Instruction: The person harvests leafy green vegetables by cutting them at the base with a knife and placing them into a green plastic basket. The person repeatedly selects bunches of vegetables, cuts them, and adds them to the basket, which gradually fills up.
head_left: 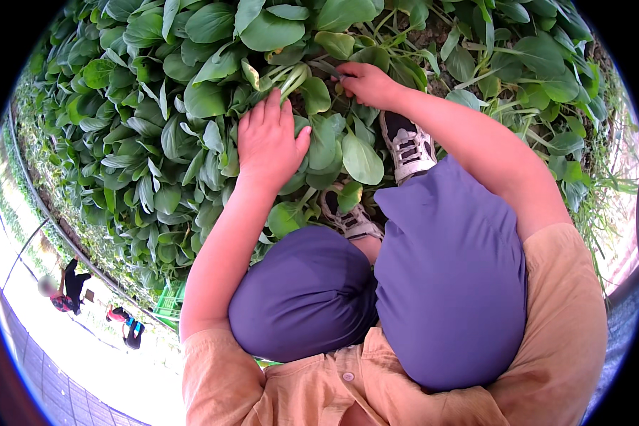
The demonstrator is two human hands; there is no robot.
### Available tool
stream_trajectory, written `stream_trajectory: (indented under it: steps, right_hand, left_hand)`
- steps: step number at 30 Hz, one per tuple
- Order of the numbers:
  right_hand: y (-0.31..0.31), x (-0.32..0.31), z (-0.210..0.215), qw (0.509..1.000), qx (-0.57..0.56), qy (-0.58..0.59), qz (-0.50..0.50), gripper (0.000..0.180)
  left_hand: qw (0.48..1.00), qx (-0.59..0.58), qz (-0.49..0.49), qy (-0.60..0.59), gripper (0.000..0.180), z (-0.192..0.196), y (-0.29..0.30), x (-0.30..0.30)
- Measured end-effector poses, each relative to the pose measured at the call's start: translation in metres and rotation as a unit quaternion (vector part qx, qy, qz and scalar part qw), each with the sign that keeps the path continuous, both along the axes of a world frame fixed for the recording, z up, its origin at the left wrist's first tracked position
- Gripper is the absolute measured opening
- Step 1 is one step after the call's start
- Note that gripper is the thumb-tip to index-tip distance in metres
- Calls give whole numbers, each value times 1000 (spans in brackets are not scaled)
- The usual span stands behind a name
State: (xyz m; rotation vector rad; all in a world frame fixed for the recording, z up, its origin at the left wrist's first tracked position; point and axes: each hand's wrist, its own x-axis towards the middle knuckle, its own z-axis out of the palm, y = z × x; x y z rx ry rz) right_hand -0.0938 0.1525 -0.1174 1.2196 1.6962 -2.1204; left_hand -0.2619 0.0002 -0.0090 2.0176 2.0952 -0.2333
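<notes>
My left hand (270,142) lies on a leafy green plant that looks like bok choy, its fingers stretched out and its fingertips against the pale stalks (291,77). To the right, my right hand (368,84) is closed around what looks like a small knife (324,68). The grey blade points left toward the base of those stalks; the handle is hidden inside my fist. Broad leaves (321,142) hang between and below my two hands. Where the blade meets the plant is too small to make out.
Dense leafy greens (121,121) fill the left and far side, with more plants (539,64) at right. My shoes (410,148) stand among leaves below my right hand. A green crate (169,304) sits at lower left, near a curved pipe (46,206). Two people (71,287) are farther off.
</notes>
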Motion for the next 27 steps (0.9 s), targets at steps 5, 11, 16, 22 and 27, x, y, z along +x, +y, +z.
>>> stream_trajectory:
  steps: [5,11,16,22,27]
  right_hand:
    - [-7,-7,-21,996,79,39,27,31]
    - [-24,-13,-49,941,328,28,74,30]
    - [-12,45,30,984,-7,67,-167,31]
    - [2,52,107,923,-124,266,-249,37]
    - [21,54,140,947,-64,271,-162,33]
  left_hand:
    - [1000,3,-2,8,55,1,1,2]
    - [998,27,8,-48,55,6,4,0]
    - [980,75,-51,-176,56,58,16,2]
    - [950,78,-73,-294,53,89,25,17]
    - [915,99,64,-386,56,110,51,27]
